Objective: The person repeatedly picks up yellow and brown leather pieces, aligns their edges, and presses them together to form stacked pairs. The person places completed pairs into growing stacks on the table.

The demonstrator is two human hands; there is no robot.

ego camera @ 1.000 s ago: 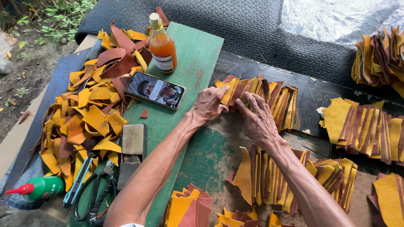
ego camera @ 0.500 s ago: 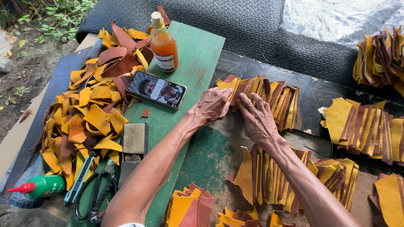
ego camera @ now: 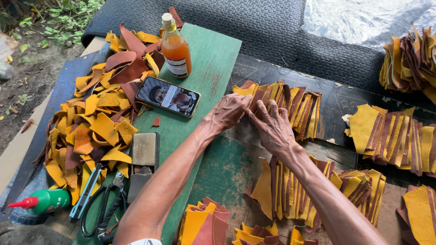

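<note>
left hand | right hand | palms down, pressing leather strips

partly hidden under both hands: fanned leather strips. cut off by right edge: another leather stack. phone screen too small to read.

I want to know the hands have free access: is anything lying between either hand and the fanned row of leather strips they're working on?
Nothing visible: the left hand and right hand both rest directly on the fanned row of leather strips.
</note>
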